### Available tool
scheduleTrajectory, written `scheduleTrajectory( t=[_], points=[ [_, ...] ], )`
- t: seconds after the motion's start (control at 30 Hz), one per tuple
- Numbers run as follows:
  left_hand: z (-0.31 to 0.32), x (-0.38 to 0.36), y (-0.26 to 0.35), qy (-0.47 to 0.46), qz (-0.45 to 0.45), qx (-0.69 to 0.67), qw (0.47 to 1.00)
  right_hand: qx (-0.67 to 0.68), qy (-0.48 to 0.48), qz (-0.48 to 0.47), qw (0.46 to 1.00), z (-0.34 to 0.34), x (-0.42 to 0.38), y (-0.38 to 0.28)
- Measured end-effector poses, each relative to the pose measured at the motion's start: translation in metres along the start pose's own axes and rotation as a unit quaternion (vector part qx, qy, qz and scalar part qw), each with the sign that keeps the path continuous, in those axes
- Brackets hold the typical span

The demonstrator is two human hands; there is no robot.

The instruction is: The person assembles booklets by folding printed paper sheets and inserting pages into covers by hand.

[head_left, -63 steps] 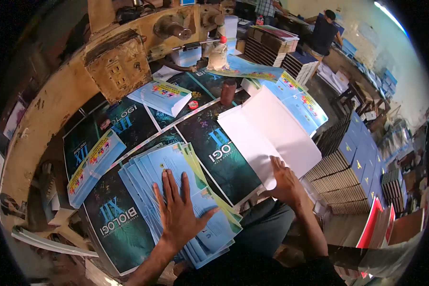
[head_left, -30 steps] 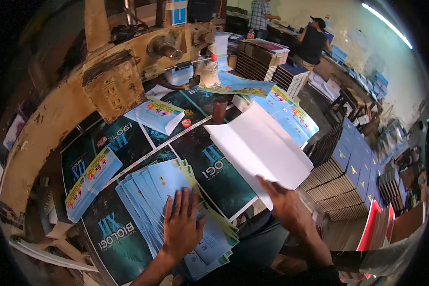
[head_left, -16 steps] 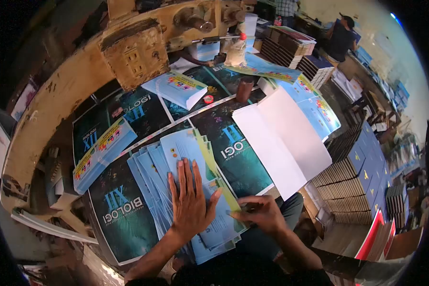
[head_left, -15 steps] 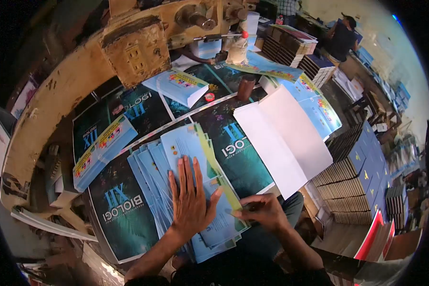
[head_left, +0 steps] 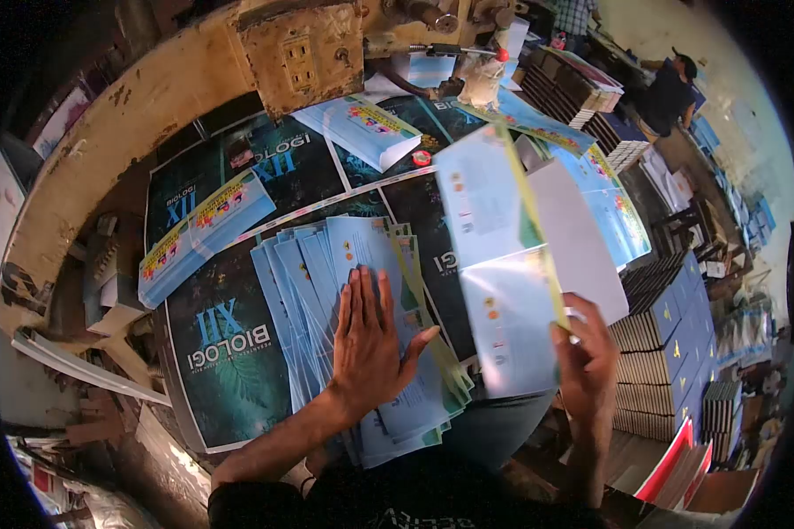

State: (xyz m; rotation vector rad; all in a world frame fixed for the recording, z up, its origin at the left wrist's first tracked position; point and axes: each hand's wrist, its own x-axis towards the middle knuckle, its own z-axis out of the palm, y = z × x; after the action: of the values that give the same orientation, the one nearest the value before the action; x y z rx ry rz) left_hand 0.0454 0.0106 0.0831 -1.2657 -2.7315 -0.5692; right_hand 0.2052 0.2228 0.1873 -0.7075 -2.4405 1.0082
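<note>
My left hand (head_left: pixel 366 344) lies flat, fingers stretched, on a fanned stack of light-blue printed sheets (head_left: pixel 304 273) in the middle of the table. In my right hand (head_left: pixel 585 344), thumb and fingers pinch the right edge of one blue printed sheet (head_left: pixel 503 282) with a green-yellow border. This sheet is lifted and slightly blurred, right of the stack. Behind it, plain white sheets (head_left: pixel 582 238) are partly covered. Dark BIOLOGI cover sheets (head_left: pixel 229 370) spread beneath everything on the tabletop.
Blue booklet bundles lie at the left (head_left: pixel 207 234) and back (head_left: pixel 362 128). A worn yellowish machine frame (head_left: pixel 300 57) arches over the far side. Tall stacks of blue-covered books (head_left: pixel 670 353) stand at the right. Another person (head_left: pixel 666 93) is in the far background.
My right hand has pulled one blue sheet off the stack and carried it right, over the white sheets. My left hand stays on the stack. The camera view has shifted a little.
</note>
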Motion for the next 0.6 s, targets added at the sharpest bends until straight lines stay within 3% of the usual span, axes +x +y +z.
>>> scheduleTrajectory(
  t=[0.07,0.1,0.17,0.2,0.23,0.3,0.33,0.37,0.4,0.6],
  points=[
    [-0.012,0.007,-0.002,0.003,-0.028,-0.141,0.990,0.079,-0.085,0.021,0.993,0.023,-0.007,0.024],
    [-0.019,0.012,-0.003,0.003,-0.026,-0.139,0.990,0.138,-0.136,0.089,0.977,0.039,-0.014,0.025],
    [-0.035,0.021,-0.004,0.107,0.006,-0.172,0.979,0.194,-0.192,0.041,0.961,0.078,-0.030,0.025],
    [-0.039,0.017,-0.002,0.041,-0.002,0.014,0.999,0.204,-0.205,0.044,0.956,0.098,-0.040,0.032],
    [-0.029,0.013,-0.005,0.037,-0.001,0.013,0.999,0.214,-0.218,0.047,0.951,0.112,-0.048,0.035],
    [-0.004,0.005,-0.017,0.017,-0.004,0.075,0.997,0.174,-0.199,0.071,0.962,0.109,-0.054,0.003],
    [-0.007,0.004,-0.014,0.023,-0.013,0.074,0.997,0.037,-0.139,-0.050,0.988,0.111,-0.056,-0.006],
    [-0.008,0.004,-0.015,0.017,-0.007,0.076,0.997,-0.103,-0.073,-0.166,0.978,0.112,-0.058,-0.010],
    [-0.007,0.004,-0.015,0.008,-0.009,0.082,0.997,0.000,-0.180,-0.186,0.966,0.122,-0.066,0.009],
    [0.003,0.060,-0.078,0.052,-0.050,0.134,0.988,-0.036,-0.265,-0.157,0.951,0.136,-0.084,0.006]
  ],
)
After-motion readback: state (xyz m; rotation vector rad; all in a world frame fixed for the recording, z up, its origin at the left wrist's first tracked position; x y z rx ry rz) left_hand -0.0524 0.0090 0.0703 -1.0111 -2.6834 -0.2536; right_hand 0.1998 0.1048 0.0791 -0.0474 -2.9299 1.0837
